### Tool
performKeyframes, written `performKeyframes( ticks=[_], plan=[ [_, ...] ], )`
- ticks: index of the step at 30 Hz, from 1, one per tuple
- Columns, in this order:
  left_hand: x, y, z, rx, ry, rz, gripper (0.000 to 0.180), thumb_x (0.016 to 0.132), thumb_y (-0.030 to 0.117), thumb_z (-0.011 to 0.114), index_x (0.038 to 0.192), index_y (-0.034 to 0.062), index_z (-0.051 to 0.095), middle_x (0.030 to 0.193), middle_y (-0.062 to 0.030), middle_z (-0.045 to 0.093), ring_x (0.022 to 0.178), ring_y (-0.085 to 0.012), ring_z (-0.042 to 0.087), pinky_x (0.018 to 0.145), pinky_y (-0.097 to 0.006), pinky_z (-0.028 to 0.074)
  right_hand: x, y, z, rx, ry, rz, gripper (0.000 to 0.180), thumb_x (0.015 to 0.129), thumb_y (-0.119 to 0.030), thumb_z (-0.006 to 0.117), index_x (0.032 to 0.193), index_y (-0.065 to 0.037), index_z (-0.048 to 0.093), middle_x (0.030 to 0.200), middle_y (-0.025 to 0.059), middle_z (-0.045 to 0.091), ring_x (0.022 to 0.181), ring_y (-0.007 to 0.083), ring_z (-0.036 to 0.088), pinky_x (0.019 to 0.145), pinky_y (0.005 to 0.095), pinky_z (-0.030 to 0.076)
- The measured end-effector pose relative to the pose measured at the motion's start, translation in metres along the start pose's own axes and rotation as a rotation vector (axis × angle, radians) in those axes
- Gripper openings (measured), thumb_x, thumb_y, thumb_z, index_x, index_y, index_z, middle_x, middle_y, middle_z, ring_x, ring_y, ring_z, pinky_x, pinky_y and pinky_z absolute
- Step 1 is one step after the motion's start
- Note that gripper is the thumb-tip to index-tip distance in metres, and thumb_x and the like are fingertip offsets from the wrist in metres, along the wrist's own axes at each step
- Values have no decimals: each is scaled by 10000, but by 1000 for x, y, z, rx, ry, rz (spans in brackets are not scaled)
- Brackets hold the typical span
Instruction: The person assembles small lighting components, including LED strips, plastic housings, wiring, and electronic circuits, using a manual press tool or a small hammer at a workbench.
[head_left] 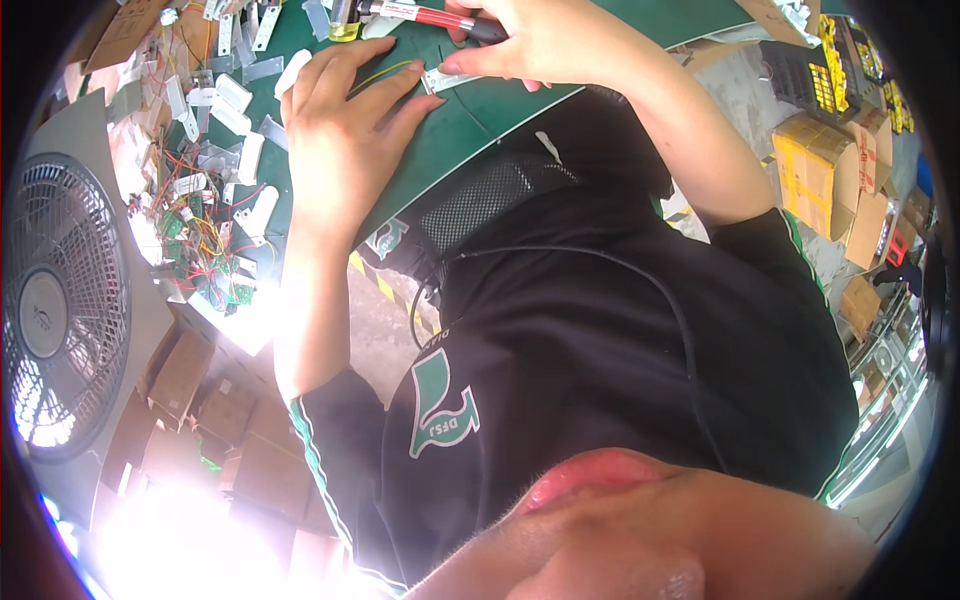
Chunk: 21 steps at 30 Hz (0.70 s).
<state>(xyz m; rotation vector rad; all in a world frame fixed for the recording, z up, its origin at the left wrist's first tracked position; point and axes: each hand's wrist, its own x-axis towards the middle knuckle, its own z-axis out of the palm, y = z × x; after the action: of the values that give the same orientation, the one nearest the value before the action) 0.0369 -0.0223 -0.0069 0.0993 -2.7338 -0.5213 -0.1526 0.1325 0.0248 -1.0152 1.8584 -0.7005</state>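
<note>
Wire (385, 72), thin and yellow, lies on the green desk (470, 120) under the left hand (340, 130), whose fingers are spread flat, gripping nothing. Just right, the right hand (540, 45) is closed around a red-handled tool (430, 17) beside a small white part (448, 80). Pressing steadily would keep the wire from sliding; clutter crowds the left, the desk edge runs close below

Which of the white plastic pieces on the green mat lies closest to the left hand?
The rounded white piece lying right by the left hand's index finger, at the hand's upper left. The other white pieces lie farther left, among the wires.
</note>
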Motion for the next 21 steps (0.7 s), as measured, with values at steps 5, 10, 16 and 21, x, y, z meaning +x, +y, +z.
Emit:
performKeyframes(
  ticks=[5,10,16,21],
  plan=[
    [-1,2,-2,22,15,-16,316,731,318,868,1002,160,823,1169,4,703,1158,-214,626,972,-386,429,-3,4,-4,240,78,-43,278,945,-240,745,994,-19,584,678,41,607,505,118,579,480,288,449],
    [-5,3,-4,19,-10,-48,292,770,290,861,1034,170,827,1207,-7,703,1162,-228,629,973,-391,438,9,-5,-18,329,233,-88,143,985,-161,691,998,-43,612,673,-7,566,478,77,509,445,246,404],
    [-8,2,4,29,40,-21,282,781,317,850,1021,170,822,1196,3,711,1221,-237,607,1004,-420,443,35,-37,-28,184,299,-135,125,976,-134,682,981,-28,618,684,25,586,493,102,533,468,280,440],
    [-9,2,5,39,52,-17,287,794,331,849,1034,175,823,1190,8,716,1238,-241,606,1015,-421,453,96,-18,-15,-499,594,-584,173,897,-177,715,936,-12,682,745,177,664,563,304,653,614,438,521]
  ],
)
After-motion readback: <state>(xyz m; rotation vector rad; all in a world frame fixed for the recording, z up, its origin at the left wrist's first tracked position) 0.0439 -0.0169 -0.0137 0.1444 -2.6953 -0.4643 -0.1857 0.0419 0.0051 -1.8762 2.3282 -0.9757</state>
